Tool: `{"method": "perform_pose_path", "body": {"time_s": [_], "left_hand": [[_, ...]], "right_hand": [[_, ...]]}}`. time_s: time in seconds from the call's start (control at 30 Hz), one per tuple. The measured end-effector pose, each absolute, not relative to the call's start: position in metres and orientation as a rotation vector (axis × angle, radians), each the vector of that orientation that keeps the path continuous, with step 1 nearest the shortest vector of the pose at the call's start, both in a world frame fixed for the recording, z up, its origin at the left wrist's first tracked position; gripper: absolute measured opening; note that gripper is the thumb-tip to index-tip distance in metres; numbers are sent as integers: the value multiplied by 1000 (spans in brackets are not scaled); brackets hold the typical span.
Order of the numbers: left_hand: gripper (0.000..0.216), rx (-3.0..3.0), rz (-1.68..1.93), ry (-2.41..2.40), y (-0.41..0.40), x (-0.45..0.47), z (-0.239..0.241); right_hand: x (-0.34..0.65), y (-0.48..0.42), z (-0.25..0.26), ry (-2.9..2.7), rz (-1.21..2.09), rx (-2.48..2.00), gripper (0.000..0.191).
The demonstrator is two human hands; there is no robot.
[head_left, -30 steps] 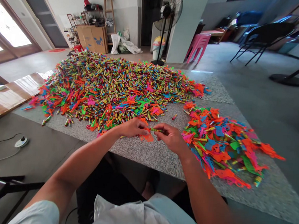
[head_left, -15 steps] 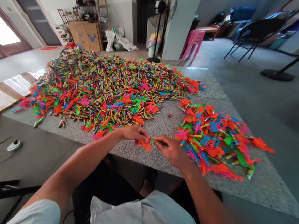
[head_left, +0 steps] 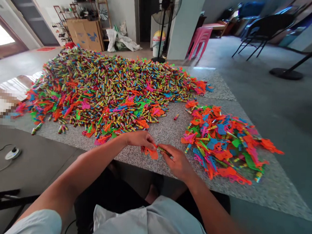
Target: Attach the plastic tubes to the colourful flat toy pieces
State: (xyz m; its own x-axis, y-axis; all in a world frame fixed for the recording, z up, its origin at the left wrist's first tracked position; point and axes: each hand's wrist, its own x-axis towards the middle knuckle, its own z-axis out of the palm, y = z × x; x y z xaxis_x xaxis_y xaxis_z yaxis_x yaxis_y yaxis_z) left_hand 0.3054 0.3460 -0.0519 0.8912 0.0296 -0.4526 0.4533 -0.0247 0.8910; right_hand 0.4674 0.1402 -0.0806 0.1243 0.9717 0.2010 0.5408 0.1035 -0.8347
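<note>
Left hand (head_left: 143, 140) is pinching an orange plastic piece (head_left: 151, 154), thumb and fingers closed on it, the flat part hanging below the fingertips. Right hand (head_left: 178, 162) is grasping a thin printed tube (head_left: 165, 151), its near-left end pointing at the left fingertips. Tube and orange piece are meeting between the two hands; can't tell if one is sitting inside the other, fingers are covering the joint. Both hands are working above the near edge of a speckled stone tabletop (head_left: 171, 132), palms facing inward.

Just beyond the left hand, a big heap of printed tubes (head_left: 116, 78) is spreading away and leftward, with orange, green, pink and blue plastic pieces mixing in along its near side. A single loose tube (head_left: 176, 117) is lying past the right fingertips, apart from the heap. Right of the right hand, a smaller pile of colored pieces (head_left: 220, 144) is lying on the tabletop, many with tubes showing among them.

Farther out, past the heap, a black standing fan (head_left: 164, 25) is standing by a pillar, pink stools (head_left: 200, 40) to its right. Far left beyond the left hand, a cardboard box (head_left: 83, 35) is leaning near shelves; far right, a black chair (head_left: 269, 28) is standing on the floor.
</note>
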Motion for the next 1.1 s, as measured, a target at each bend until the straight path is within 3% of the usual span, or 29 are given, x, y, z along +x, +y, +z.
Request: {"method": "perform_pose_path", "body": {"time_s": [0.23, 0.43, 0.5, 0.63, 0.73, 0.87, 1.1], "left_hand": [[31, 1665, -371, 422, 348, 312, -65], [28, 2194, 244, 864, 388, 335, -67], [27, 2375, 334, 1091, 407, 339, -68], [39, 2647, 336, 1307, 426, 347, -72], [44, 2762, 363, 1266, 424, 365, -78], [42, 2763, 317, 1170, 415, 400, -85], [32, 2575, 326, 1211, 412, 416, -89]], "right_hand": [[466, 140, -101, -1476, 663, -1590, 37], [539, 123, -97, -697, 247, -1874, 40], [572, 119, -89, -320, 174, -1700, 42], [608, 121, -77, 112, 293, -1254, 25], [598, 136, -81, 33, 437, -1296, 25], [563, 177, -94, -481, 569, -1727, 36], [579, 273, -96, -865, 423, -2326, 26]]}}
